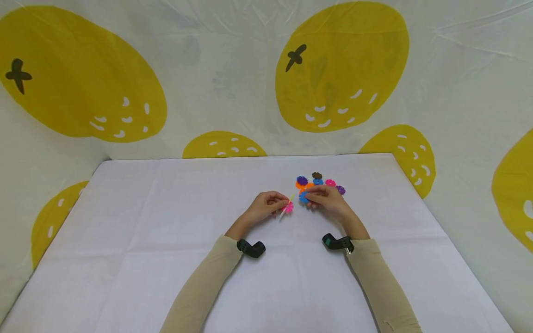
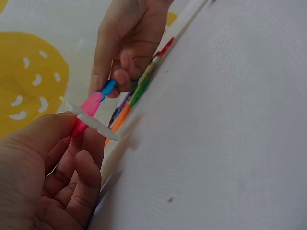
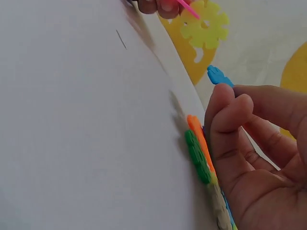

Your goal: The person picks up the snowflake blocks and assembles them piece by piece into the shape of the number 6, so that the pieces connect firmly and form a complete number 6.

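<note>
My left hand (image 1: 268, 205) pinches a pink flower-shaped interlocking disc (image 2: 87, 111) between thumb and fingers. A white disc (image 2: 98, 126) crosses the pink one, and a yellow disc (image 3: 205, 26) belongs to the same cluster, as the right wrist view shows. With thumb and forefinger, my right hand (image 1: 326, 198) grips a blue disc (image 3: 219, 75), its edge pointing toward the left hand. In the head view a small gap separates the blue disc from the pink one. Both hands are held above the table, close to each other.
Just beyond the right hand lies a loose pile of similar discs, among them a dark purple disc (image 1: 302, 180), a brown disc (image 1: 317, 175) and a pink disc (image 1: 331, 183). A white cloth covers the table (image 1: 166, 277). Behind it hangs a patterned curtain (image 1: 233, 92).
</note>
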`<state>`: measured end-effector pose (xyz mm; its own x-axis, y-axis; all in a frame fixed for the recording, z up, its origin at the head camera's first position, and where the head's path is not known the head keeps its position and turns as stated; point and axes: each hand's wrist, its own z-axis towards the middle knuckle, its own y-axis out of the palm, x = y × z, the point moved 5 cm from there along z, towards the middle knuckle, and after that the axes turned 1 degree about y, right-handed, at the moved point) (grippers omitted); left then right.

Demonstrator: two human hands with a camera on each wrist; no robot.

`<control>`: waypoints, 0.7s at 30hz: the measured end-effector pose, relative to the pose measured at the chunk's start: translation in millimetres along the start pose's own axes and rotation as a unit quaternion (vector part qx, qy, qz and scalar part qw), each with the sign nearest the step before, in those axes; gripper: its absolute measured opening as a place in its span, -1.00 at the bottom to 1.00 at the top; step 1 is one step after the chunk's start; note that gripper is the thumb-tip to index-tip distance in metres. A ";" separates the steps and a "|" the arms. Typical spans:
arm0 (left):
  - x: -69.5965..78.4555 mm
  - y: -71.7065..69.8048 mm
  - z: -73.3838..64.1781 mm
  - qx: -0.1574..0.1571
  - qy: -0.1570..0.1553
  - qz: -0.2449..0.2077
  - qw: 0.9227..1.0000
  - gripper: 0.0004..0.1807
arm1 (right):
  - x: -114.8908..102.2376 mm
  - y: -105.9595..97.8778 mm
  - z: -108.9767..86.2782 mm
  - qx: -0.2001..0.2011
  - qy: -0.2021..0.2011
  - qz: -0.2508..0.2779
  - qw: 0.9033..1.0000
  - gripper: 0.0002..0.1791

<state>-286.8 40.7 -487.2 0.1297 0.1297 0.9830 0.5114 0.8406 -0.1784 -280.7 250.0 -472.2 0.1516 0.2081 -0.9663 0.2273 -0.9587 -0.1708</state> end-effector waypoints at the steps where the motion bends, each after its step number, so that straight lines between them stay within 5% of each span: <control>1: 0.2 0.1 0.0 -0.001 0.002 0.003 1.000 -0.75 | 0.2 1.5 0.5 0.001 -0.002 0.005 1.000 -0.59; 21: 0.6 -0.3 -1.1 -0.013 -0.001 0.073 0.997 -0.75 | 0.3 11.8 2.4 0.008 0.013 0.009 1.000 -0.61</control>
<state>-285.9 39.9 -486.6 0.2038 0.2512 0.9462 0.5083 0.7989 -0.3216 -280.3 238.3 -475.0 0.1800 0.1945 -0.9642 0.2094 -0.9654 -0.1557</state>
